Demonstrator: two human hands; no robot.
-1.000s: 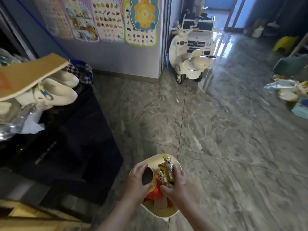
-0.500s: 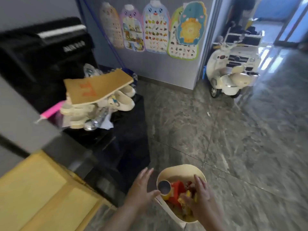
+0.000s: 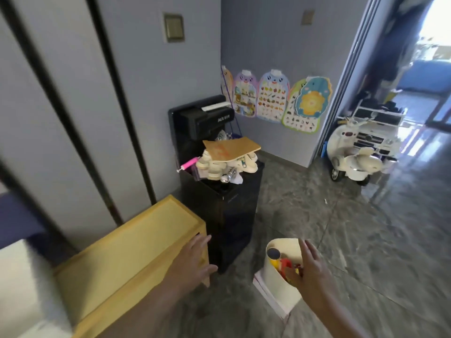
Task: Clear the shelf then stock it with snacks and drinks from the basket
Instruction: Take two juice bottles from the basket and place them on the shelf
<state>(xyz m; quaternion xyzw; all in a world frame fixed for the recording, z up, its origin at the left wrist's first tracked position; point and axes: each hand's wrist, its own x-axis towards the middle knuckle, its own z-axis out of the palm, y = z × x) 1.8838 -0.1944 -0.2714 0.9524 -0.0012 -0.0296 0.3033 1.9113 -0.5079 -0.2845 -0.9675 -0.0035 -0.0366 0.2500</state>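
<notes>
Basket: cream, oval, stands on the grey floor at lower centre, tilted in view, its rim just under the right hand. Right hand: fingers loosely spread over the rim, thumb side down among the contents; whether it pinches anything cannot be told. Contents: 1 can with dark top against the left wall; red and yellow snacks beside it, partly hidden by the hand. Left hand: open, fingers spread, palm down, over the right end of the shelf, apart from the basket. Shelf: yellow wood, top bare, along the wall at left; its near corner just beside a black cabinet. Cabinet top crowded with pale shoes under a board. Open floor to the right of the basket and behind it, as far as a white scooter by the doorway. Narrow strip of floor between shelf and basket.
</notes>
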